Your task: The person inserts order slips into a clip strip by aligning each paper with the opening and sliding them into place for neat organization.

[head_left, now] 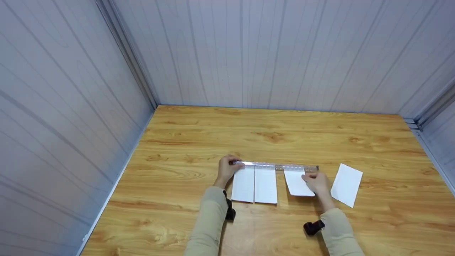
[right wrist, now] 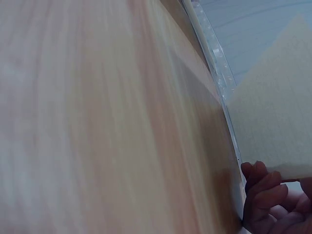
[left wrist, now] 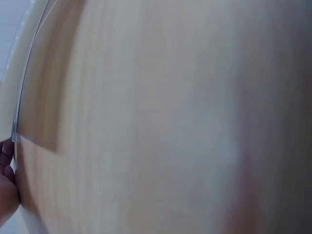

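Observation:
A clear plastic ruler [head_left: 265,165] lies crosswise on the table, over the top edges of two white paper sheets [head_left: 243,185] set side by side. My left hand [head_left: 226,170] holds the ruler's left end, the thumb on top beside the left sheet. In the left wrist view only part of that hand [left wrist: 7,195] shows at the edge. My right hand [head_left: 319,183] pinches another white sheet [head_left: 298,184] by its right side, the sheet's top at the ruler. The right wrist view shows this sheet [right wrist: 278,107] raised and tilted, with curled fingers [right wrist: 267,192] at its edge.
One more white sheet [head_left: 346,185] lies askew to the right of my right hand. The wood-grain table [head_left: 270,137] ends at pale panel walls [head_left: 220,53] behind and at the sides. Dark wrist cameras [head_left: 312,228] sit on both sleeves.

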`<action>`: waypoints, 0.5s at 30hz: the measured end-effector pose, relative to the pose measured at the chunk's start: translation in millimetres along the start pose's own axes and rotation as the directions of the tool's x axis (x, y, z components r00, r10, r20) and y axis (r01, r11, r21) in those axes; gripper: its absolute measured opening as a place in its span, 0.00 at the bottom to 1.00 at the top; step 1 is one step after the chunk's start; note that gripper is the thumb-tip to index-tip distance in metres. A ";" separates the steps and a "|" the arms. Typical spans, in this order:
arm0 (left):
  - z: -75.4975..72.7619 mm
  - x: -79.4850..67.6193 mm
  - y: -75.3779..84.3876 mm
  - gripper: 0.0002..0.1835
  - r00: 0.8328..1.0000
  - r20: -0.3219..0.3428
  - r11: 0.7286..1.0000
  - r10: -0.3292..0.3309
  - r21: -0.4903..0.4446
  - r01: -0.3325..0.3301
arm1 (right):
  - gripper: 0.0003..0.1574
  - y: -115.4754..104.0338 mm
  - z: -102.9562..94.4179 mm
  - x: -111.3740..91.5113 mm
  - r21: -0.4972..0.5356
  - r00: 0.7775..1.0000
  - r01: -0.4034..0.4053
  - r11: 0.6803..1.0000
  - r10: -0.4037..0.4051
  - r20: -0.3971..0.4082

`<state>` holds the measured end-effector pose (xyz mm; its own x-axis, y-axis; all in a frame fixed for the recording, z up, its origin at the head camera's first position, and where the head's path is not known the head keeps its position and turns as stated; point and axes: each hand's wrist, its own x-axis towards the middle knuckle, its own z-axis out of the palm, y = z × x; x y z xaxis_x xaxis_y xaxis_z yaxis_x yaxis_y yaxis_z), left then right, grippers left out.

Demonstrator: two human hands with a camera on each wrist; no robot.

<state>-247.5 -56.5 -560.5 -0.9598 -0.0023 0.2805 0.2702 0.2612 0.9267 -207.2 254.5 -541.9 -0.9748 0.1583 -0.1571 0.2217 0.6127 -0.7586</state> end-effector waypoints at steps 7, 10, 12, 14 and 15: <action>2.3 2.1 -11.1 0.08 1.000 -0.008 0.999 -0.001 0.051 0.002 | 0.16 -3.1 3.2 -1.4 0.013 1.000 0.017 1.000 -0.017 -0.024; 2.2 2.2 -9.6 0.08 1.000 -0.007 0.998 -0.020 0.057 0.020 | 0.16 -4.0 4.0 -1.5 0.015 1.000 0.019 1.000 -0.019 -0.017; 0.8 1.0 -3.3 0.08 1.000 -0.002 0.999 -0.022 0.045 0.022 | 0.16 -4.1 5.0 -0.9 0.013 0.999 0.027 1.000 -0.027 -0.018; -1.4 -1.5 7.2 0.08 1.000 0.004 1.000 -0.014 0.020 0.013 | 0.16 -4.1 6.3 -0.2 0.013 0.999 0.031 0.999 -0.031 -0.022; -2.6 -2.6 12.3 0.08 1.000 0.006 1.000 -0.004 0.009 0.004 | 0.15 -4.1 7.1 0.3 0.015 0.999 0.034 0.999 -0.033 -0.027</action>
<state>-241.5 -55.8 -549.2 -0.9612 0.0027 0.2757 0.2662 0.2696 0.9255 -208.5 246.5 -543.3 -0.9807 0.1583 -0.1149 0.1883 0.6063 -0.7726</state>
